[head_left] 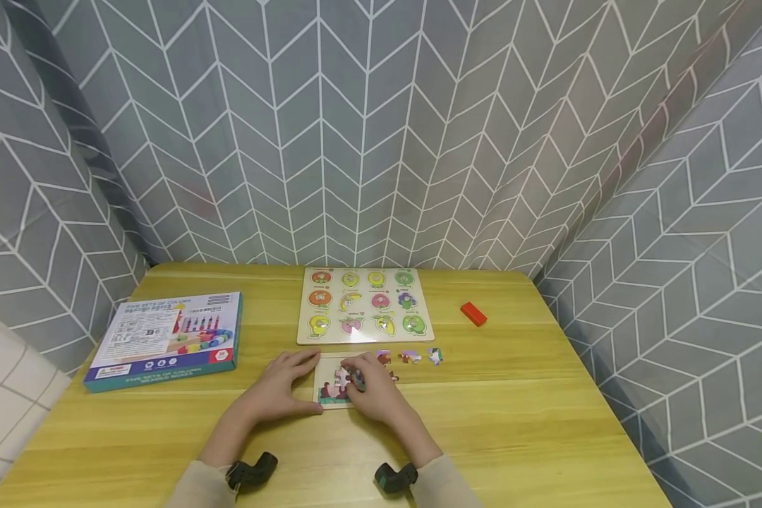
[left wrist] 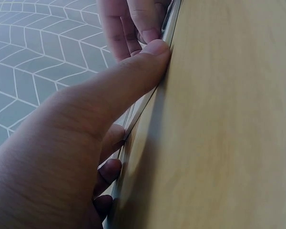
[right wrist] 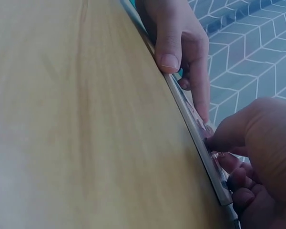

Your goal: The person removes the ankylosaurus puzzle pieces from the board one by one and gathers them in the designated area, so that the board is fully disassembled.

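Observation:
A small jigsaw puzzle board (head_left: 328, 396) with a pale frame lies on the table, partly filled with printed pieces. My left hand (head_left: 282, 388) holds its left side, the thumb (left wrist: 150, 55) on the near edge and a finger reaching to the far corner. My right hand (head_left: 376, 389) is over the board's right part, its thumb and fingers pinching a jigsaw piece (head_left: 358, 381) that they mostly cover. In the right wrist view, the right fingertips (right wrist: 214, 143) meet at the board's surface. Several loose jigsaw pieces (head_left: 434, 355) lie just beyond and right of that hand.
Behind the small board lies a fruit puzzle board (head_left: 366, 341) with several colourful fruit pictures. A flat toy box (head_left: 165, 339) is at the left of the wooden table (head_left: 514, 423). A red block (head_left: 473, 314) lies at the back right. Grey patterned curtains (head_left: 355, 141) surround the table.

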Demonstrator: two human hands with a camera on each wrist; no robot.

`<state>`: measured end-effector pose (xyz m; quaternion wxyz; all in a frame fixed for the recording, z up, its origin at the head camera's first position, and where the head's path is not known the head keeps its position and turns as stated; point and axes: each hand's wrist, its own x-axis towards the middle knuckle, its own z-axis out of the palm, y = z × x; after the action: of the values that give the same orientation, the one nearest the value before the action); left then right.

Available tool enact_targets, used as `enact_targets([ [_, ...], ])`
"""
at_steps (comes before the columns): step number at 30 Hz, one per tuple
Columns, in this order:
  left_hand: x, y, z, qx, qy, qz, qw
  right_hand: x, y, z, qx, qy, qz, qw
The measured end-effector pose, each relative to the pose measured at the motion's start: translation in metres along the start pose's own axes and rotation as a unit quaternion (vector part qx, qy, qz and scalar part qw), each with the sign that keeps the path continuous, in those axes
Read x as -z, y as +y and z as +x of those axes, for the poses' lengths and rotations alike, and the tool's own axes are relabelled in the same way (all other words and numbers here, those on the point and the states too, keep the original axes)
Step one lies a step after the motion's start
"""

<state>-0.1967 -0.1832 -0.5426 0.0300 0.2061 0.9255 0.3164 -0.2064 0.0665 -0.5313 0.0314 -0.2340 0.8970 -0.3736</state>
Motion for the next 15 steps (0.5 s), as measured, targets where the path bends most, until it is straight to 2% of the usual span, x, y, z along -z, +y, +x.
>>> enact_targets([
  [15, -0.0002, -0.0009, -0.0003, -0.004, 0.004, 0.009, 0.9999, 0.0015, -0.0009, -0.0009, 0.011, -0.019, -0.030, 0.9993],
])
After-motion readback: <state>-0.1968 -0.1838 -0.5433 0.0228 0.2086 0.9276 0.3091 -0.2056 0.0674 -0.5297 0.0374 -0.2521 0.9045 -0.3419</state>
